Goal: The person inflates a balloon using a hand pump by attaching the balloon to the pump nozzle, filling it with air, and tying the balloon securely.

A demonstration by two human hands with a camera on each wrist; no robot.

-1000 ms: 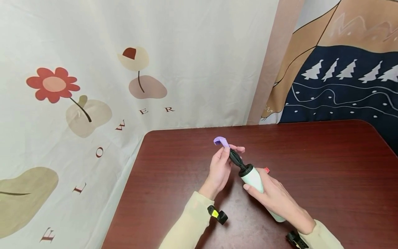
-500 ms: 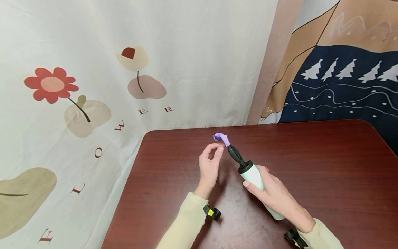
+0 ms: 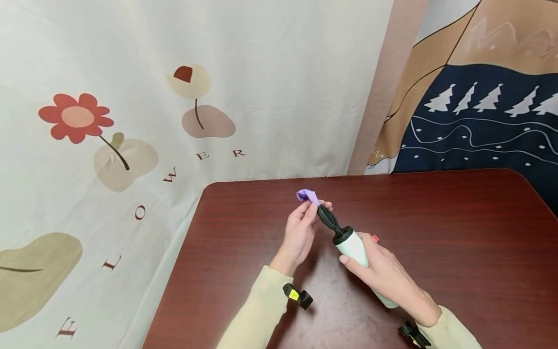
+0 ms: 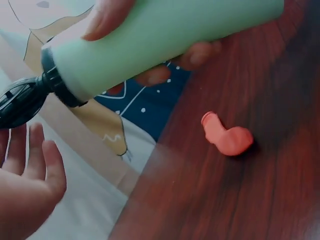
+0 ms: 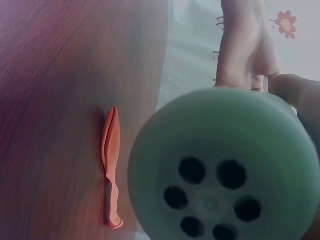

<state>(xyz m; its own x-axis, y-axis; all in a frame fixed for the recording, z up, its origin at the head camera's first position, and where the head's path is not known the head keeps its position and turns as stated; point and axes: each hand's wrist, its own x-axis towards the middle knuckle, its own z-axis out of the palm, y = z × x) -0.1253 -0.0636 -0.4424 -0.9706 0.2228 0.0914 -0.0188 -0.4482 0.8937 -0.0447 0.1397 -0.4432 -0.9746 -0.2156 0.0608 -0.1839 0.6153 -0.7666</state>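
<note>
My right hand (image 3: 390, 271) grips a mint-green balloon pump (image 3: 352, 249) round its body, tilted so the black nozzle (image 3: 328, 219) points up and to the left. A limp purple balloon (image 3: 307, 195) sits over the nozzle's tip, its closed end flopped over to the left. At its neck, my left hand (image 3: 298, 235) pinches with thumb and index finger while the other fingers reach behind the tip. The left wrist view shows the pump body (image 4: 165, 45) held from both sides; its holed round base (image 5: 210, 200) fills much of the right wrist view.
An orange-red deflated balloon (image 4: 227, 137) lies on the dark red wooden table (image 3: 457, 232), mostly hidden behind the right hand in the head view. A white flower-print curtain (image 3: 283, 97) hangs along the table's far and left edges, with a navy tree-print cloth (image 3: 475, 131) at right.
The left hand came off the purple balloon's neck to the left half a second ago, and is now back at it. The right hand and the pump have hardly moved.
</note>
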